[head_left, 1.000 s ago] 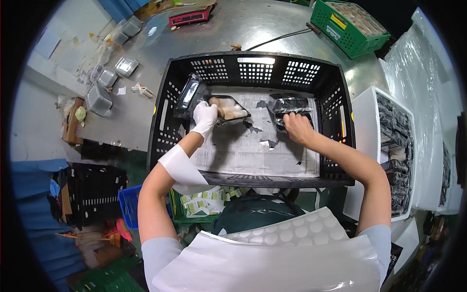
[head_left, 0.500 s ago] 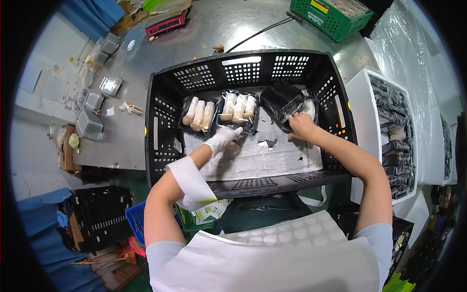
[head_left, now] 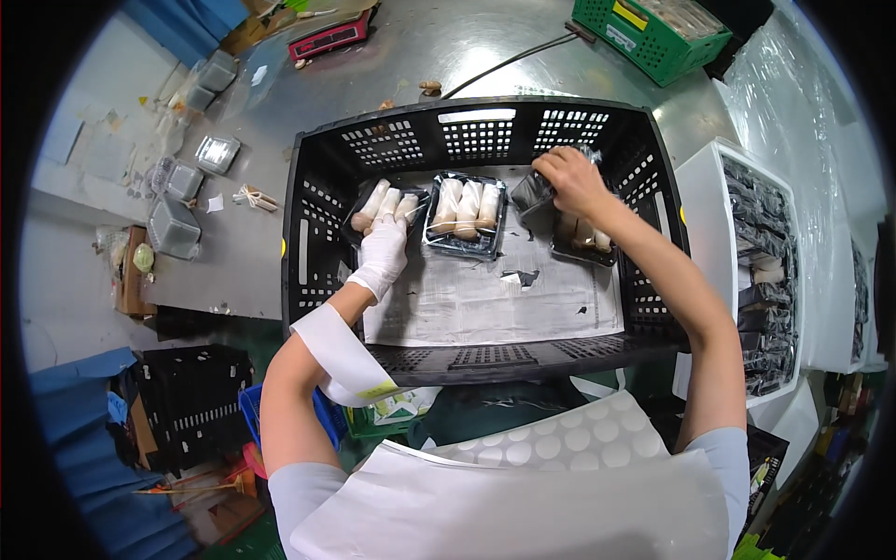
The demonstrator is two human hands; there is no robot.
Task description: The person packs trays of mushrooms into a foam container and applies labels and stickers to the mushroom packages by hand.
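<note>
Inside a black plastic crate lie film-wrapped black trays of thick white-stemmed mushrooms. My left hand, in a white glove, has its fingers curled over the near side of the left mushroom tray, covering part of it. The middle mushroom tray lies face up, untouched. My bare right hand grips a dark wrapped tray, tilted up with its black underside showing; its contents are hidden. Under it, partly covered, is another mushroom tray by the crate's right wall.
Torn newspaper lines the crate. A white foam box with packed trays stands on the right. A green crate and red scale sit at the back of the metal table. Clear plastic containers are on the left.
My left hand has shifted left from the middle tray to the left one. My right hand has risen away from me, tilting the dark tray and uncovering more of the mushroom tray beneath.
</note>
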